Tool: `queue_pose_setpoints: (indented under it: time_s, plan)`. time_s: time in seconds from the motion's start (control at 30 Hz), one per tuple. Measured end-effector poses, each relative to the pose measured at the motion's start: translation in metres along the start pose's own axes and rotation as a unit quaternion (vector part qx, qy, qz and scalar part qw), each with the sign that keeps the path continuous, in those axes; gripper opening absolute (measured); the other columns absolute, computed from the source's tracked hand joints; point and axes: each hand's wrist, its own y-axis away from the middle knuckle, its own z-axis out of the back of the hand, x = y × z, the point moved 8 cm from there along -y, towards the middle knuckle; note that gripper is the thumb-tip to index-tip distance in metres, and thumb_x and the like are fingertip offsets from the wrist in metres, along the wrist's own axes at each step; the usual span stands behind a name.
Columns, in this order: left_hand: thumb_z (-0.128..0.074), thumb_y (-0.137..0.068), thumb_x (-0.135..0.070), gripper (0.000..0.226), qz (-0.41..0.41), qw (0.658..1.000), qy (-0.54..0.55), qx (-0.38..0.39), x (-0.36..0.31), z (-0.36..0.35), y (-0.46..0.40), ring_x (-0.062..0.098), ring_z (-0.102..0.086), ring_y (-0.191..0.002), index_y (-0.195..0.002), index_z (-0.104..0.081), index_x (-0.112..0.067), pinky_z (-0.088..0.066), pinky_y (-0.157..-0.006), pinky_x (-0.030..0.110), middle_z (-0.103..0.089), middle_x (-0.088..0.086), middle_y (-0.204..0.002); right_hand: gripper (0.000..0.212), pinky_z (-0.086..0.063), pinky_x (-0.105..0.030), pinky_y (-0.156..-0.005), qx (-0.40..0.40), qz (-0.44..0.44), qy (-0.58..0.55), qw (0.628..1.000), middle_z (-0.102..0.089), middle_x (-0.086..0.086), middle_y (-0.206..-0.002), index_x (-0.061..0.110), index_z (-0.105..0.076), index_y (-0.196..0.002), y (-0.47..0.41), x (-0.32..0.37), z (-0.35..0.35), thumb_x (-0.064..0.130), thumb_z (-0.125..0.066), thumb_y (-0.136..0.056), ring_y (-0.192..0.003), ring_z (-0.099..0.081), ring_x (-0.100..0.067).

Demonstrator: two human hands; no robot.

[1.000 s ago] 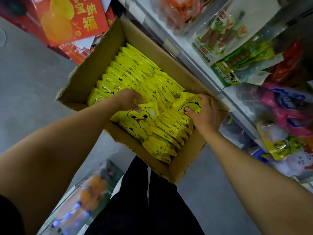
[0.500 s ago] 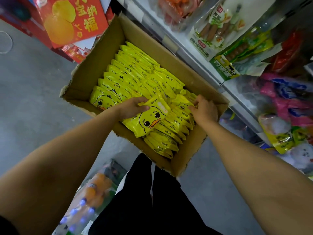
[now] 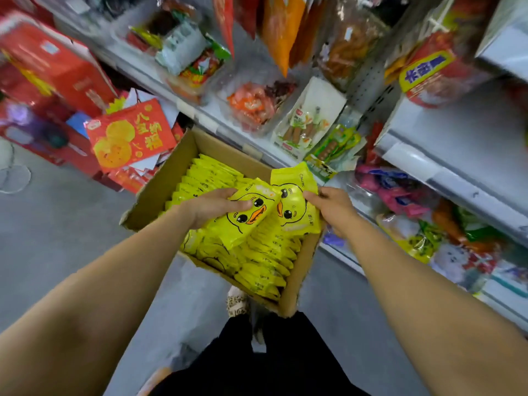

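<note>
An open cardboard box (image 3: pixel 160 192) stands on the grey floor, packed with rows of several yellow duck-face snack packets (image 3: pixel 263 267). My left hand (image 3: pixel 213 205) grips one yellow duck packet (image 3: pixel 245 221) lifted above the box. My right hand (image 3: pixel 333 208) holds a second yellow duck packet (image 3: pixel 294 204) by its right edge, also raised over the box. The two packets overlap in the middle.
White store shelves (image 3: pixel 445 164) run along the right and top, stacked with bagged snacks (image 3: pixel 303 130). Red gift boxes (image 3: pixel 131 135) lean at the upper left. My black trousers (image 3: pixel 271 364) and a shoe (image 3: pixel 236 302) are below the box. Grey floor (image 3: pixel 57 238) lies to the left.
Both hands have lifted out of the box, each with a yellow packet. The camera has tilted up, showing more of the shelves.
</note>
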Motion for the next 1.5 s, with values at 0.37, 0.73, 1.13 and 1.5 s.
queue_pose_setpoints:
  time_s: [0.37,0.73,1.13,1.5]
  plan:
    - [-0.095,-0.036,-0.050,0.088,-0.131,0.986,0.001,0.104,-0.136,-0.082,0.097,0.023,-0.070,-0.097,-0.113,-0.065,-0.021,-0.058,-0.085,0.041,-0.073,0.007,-0.109,0.023,-0.049,-0.023,-0.066,-0.078,0.140,-0.068,0.985,-0.068,-0.001,-0.089,0.015,-0.065,-0.100,0.079,0.072,0.118,0.036,-0.064,-0.093,-0.076,-0.062,-0.015]
    - [-0.097,-0.046,-0.025,0.084,-0.211,0.956,-0.063,0.195,-0.231,-0.284,0.152,0.028,-0.071,-0.090,-0.120,-0.060,-0.010,-0.060,-0.072,0.040,-0.069,0.017,-0.112,0.050,-0.060,-0.035,-0.077,-0.105,0.212,-0.089,0.968,-0.076,-0.001,-0.100,0.017,-0.069,-0.108,0.206,0.036,0.315,0.034,-0.089,-0.066,-0.085,-0.073,-0.015]
    - [-0.096,-0.039,-0.038,0.092,-0.278,0.921,-0.250,0.111,-0.356,-0.419,0.169,0.030,-0.070,-0.098,-0.119,-0.061,-0.007,-0.058,-0.074,0.037,-0.071,0.014,-0.110,0.024,-0.061,-0.032,-0.070,-0.318,0.285,-0.157,0.891,-0.076,0.003,-0.086,0.019,-0.073,-0.093,0.320,0.011,0.547,0.019,-0.085,-0.072,-0.076,-0.073,-0.014]
    - [-0.090,-0.057,-0.042,0.084,-0.345,0.800,-0.490,0.033,-0.503,-0.536,0.114,0.022,-0.062,-0.110,-0.130,-0.055,-0.022,-0.051,-0.095,0.041,-0.062,0.000,-0.128,0.023,-0.061,-0.038,-0.063,-0.383,0.295,-0.186,0.855,-0.076,0.001,-0.089,0.021,-0.069,-0.089,0.333,0.022,0.652,0.015,-0.084,-0.073,-0.080,-0.074,-0.018]
